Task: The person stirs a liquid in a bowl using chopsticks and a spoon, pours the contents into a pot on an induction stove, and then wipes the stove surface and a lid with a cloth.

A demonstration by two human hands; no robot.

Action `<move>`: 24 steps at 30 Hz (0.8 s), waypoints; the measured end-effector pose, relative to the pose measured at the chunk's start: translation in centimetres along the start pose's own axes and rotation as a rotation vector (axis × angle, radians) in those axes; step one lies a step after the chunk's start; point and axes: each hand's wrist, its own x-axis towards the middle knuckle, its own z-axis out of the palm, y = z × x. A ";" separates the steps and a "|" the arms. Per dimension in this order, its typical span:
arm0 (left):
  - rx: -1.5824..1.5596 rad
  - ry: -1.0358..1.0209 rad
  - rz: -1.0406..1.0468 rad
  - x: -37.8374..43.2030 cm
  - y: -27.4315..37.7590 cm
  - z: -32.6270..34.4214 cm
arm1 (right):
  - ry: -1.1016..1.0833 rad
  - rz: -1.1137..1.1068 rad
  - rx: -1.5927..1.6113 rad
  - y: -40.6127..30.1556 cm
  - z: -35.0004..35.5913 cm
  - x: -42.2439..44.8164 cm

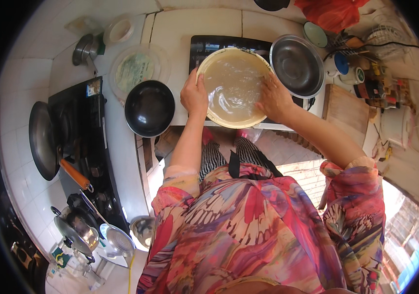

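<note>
A pale yellow enamel-look basin [213, 117] with a dark pattern on its rim holds cloudy, rippling water [233, 86]. It lies over the front part of a black cooktop [199, 46] on the counter. My left hand [194, 93] grips the basin's left rim, thumb over the edge and fingers outside. My right hand [276, 98] reaches over the right rim, its slightly blurred fingers and thumb inside the basin at the water. To the right sits a dark-bottomed metal basin [297, 66]. A black bowl [149, 108] stands left of my left hand.
A wooden cutting board [345, 112] and several jars line the right side. On the left are a clear plastic lid [134, 71], a wok with an orange handle [44, 141] over a black stove, and a steel pot [77, 231]. A red plastic bag [332, 13] is at the back.
</note>
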 end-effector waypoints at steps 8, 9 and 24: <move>-0.070 0.025 -0.086 0.0 -0.2 0.5 | -0.428 -0.264 0.878 -4.0 -2.4 -0.8; -0.094 0.018 -0.090 -0.1 0.0 0.5 | -0.301 -0.233 1.190 -4.6 -2.3 -0.7; -0.163 -0.021 -0.118 0.4 -2.4 -0.3 | -0.049 -0.023 1.163 -7.8 -4.8 7.1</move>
